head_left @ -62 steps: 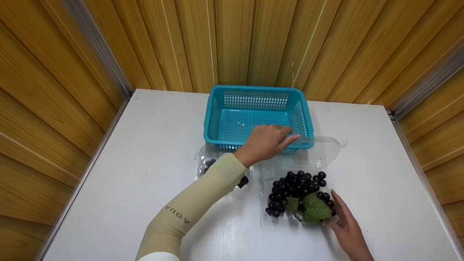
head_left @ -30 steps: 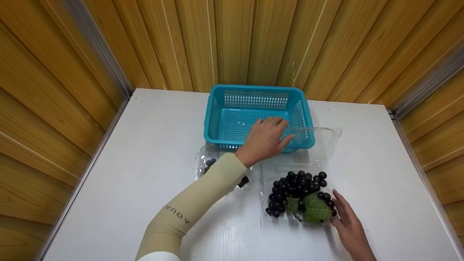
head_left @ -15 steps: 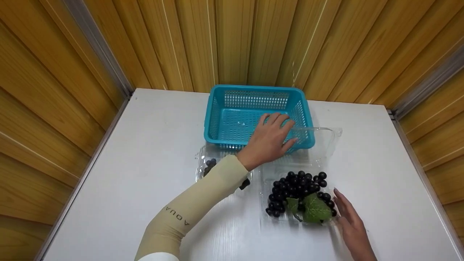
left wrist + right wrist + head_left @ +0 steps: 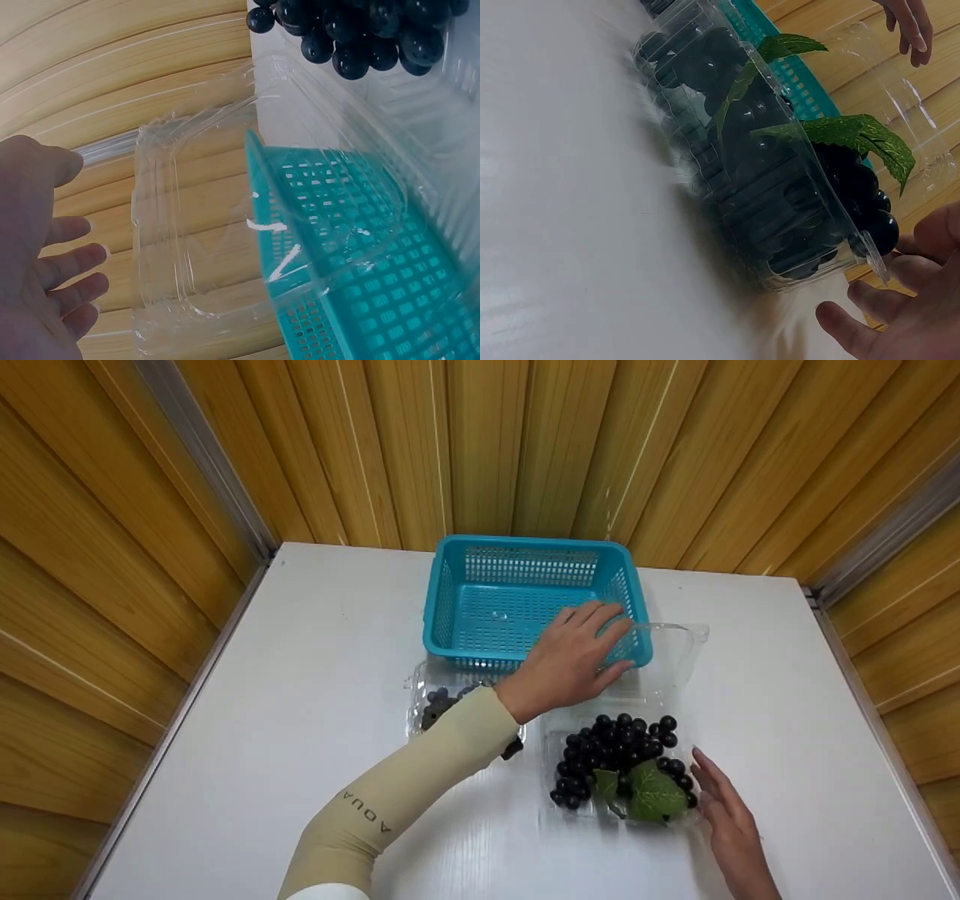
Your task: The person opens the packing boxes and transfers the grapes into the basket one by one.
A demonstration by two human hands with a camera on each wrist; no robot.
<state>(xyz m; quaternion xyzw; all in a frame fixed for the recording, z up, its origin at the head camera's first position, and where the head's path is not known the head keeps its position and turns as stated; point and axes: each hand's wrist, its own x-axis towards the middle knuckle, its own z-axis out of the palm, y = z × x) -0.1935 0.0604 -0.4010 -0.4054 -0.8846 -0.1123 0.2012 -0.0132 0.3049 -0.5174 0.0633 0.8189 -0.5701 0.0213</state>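
A clear plastic clamshell box [image 4: 705,161] holds a bunch of black grapes [image 4: 611,744] with green leaves [image 4: 654,793]. Its transparent lid [image 4: 670,664] is swung up and leans by the basket. My left hand [image 4: 571,656], fingers spread, hovers beside the lid and over the basket's near right part. In the left wrist view, a gap shows between that hand and the lid. My right hand [image 4: 729,825] is at the box's right side with relaxed fingers, its fingertips right by the near corner in the right wrist view.
Behind the boxes stands a blue plastic basket [image 4: 454,654]. A second clamshell box [image 4: 415,697], with dark grapes [image 4: 437,709] inside, lies left of the first, partly hidden under my left sleeve [image 4: 420,769]. Wood-patterned panels [image 4: 480,450] border the white table [image 4: 300,660].
The lid has tipped farther back toward the basket. My left hand has come off it, spread its fingers and shifted slightly right. My right hand has eased a little away from the box.
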